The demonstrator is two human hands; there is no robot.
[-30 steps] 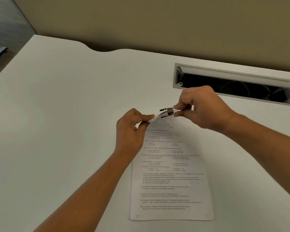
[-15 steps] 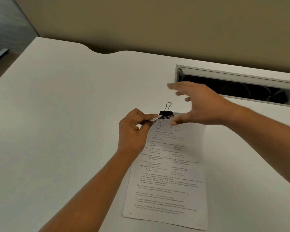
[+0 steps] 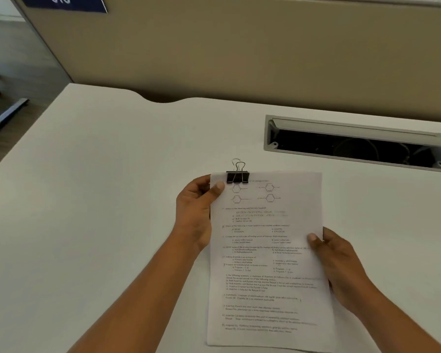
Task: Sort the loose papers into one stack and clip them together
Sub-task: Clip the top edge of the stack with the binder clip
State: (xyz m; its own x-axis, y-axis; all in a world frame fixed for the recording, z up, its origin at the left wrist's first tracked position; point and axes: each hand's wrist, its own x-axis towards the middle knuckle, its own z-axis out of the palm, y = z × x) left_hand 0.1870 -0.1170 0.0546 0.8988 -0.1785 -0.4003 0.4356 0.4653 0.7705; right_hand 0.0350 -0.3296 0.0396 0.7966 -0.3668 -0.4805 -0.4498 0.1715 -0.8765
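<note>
A stack of printed papers (image 3: pixel 265 250) is held up over the white desk (image 3: pixel 112 200), its printed face toward me. A black binder clip (image 3: pixel 237 176) with two wire handles grips the top edge near the left corner. My left hand (image 3: pixel 196 212) pinches the upper left edge, thumb on the page just beside the clip. My right hand (image 3: pixel 339 266) holds the right edge about halfway down, thumb on the front.
An open grey cable tray (image 3: pixel 354 143) is sunk into the desk at the back right. A beige partition (image 3: pixel 239 47) runs behind the desk. The desk's left edge drops off to a floor with chair legs (image 3: pixel 8 113).
My right hand let go of the clip, which now sits on the papers, and moved down to the stack's right edge. The stack has been lifted and squared up toward me.
</note>
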